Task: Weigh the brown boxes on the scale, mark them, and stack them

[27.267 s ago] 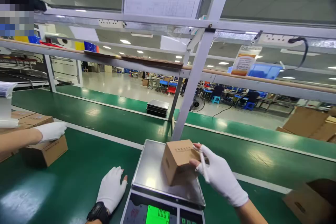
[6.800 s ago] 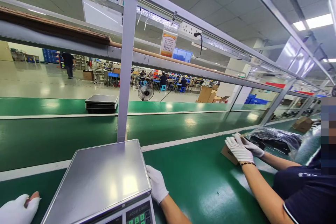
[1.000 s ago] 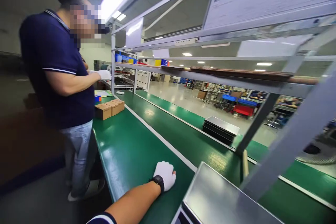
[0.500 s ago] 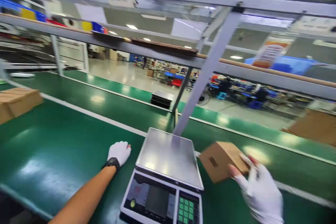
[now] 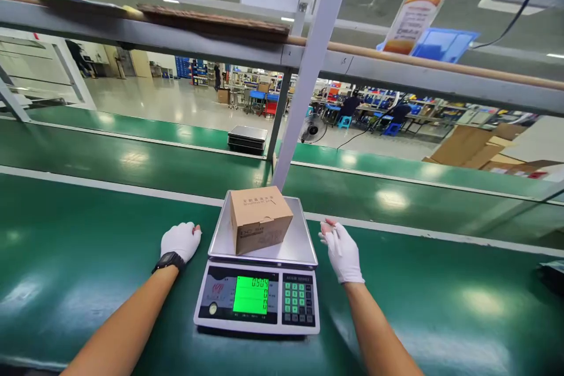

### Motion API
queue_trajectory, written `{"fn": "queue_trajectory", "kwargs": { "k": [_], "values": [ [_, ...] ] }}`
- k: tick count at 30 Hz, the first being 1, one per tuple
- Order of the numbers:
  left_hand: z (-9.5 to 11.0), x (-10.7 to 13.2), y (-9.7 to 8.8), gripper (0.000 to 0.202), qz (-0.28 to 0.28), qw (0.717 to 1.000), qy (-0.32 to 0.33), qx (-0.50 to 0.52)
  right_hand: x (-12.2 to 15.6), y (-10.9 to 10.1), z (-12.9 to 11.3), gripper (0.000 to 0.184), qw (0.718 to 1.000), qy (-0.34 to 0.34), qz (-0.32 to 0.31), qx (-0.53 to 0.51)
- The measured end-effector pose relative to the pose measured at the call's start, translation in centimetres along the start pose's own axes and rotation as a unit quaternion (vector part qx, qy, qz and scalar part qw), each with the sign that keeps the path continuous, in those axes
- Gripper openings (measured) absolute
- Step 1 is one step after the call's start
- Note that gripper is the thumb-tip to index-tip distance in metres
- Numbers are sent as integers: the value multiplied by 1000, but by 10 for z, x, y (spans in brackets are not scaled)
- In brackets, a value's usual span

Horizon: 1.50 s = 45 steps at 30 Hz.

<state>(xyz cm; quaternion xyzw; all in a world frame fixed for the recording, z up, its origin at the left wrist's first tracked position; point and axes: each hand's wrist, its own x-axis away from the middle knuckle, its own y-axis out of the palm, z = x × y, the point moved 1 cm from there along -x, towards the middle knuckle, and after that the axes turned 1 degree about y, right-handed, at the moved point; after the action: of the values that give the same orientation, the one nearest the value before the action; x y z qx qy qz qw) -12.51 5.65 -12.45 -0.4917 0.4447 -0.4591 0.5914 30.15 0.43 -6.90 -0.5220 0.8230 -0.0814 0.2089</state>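
Observation:
A brown cardboard box (image 5: 259, 220) with dark print rests on the steel pan of a white weighing scale (image 5: 299, 241), turned slightly askew. The scale's green display (image 5: 251, 295) is lit and its top line seems to read 0.504. To the scale's left, my left hand (image 5: 180, 242), in a white glove with bare fingertips and a black watch at the wrist, rests on the green bench with fingers curled in. My right hand (image 5: 341, 251), gloved alike, hovers just right of the pan, apart from the box, fingers loosely bent and nothing between them.
The green bench (image 5: 440, 282) spreads around the scale. Behind the pan a slanting metal post (image 5: 304, 82) rises to a rail (image 5: 396, 73). Farther back sit a second scale (image 5: 247, 136), a floor fan (image 5: 312, 129) and opened cartons (image 5: 480, 147). People work in the distance.
The box has gone from my right hand onto the scale's pan, and that hand has let go. The display, dark before, is now lit green. My view has shifted to the right.

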Motion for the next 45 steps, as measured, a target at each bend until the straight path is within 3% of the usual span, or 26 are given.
{"fn": "queue_trajectory", "kwargs": {
  "k": [3, 5, 8, 13, 17, 22, 25, 28, 32, 35, 38, 42, 45],
  "values": [
    [-1, -2, 2, 46, -9, 1000, -4, 4, 13, 3, 54, 54, 995, 69, -17, 65],
    [0, -3, 2, 46, -13, 1000, -7, 11, 26, 5, 70, 51, 992, 66, -6, 110],
    [0, -5, 1, 45, -14, 999, -11, 33, 35, 7, 73, 52, 989, 49, -4, 138],
    [-1, 4, -3, 41, -9, 992, -50, 117, 37, 8, 68, 61, 978, 79, -7, 192],
    [7, 41, -2, 42, 24, 968, -99, 230, 39, 8, 70, 61, 977, 79, -3, 199],
    [16, 104, 5, 48, 32, 910, -121, 395, 28, 4, 68, 50, 981, 73, -18, 178],
    [15, 113, -10, 54, 38, 876, -116, 467, 7, -2, 45, 48, 989, 55, -35, 132],
    [28, 100, -50, 61, 82, 832, -60, 545, -17, -2, -11, 50, 998, -6, -20, 66],
    [79, 69, -110, 102, 74, 775, 102, 620, -33, 22, -116, 46, 989, -145, -39, -18],
    [115, 52, -130, 115, 2, 746, 142, 650, -31, 51, -174, 41, 964, -218, -146, -32],
    [127, 43, -131, 106, -46, 719, 149, 677, -30, 75, -193, 36, 945, -226, -236, 9],
    [123, 40, -125, 101, -40, 715, 154, 681, -35, 83, -189, 35, 962, -170, -211, -29],
    [122, 40, -122, 102, -41, 722, 152, 674, -43, 80, -189, 36, 957, -157, -239, -57]
  ]
}}
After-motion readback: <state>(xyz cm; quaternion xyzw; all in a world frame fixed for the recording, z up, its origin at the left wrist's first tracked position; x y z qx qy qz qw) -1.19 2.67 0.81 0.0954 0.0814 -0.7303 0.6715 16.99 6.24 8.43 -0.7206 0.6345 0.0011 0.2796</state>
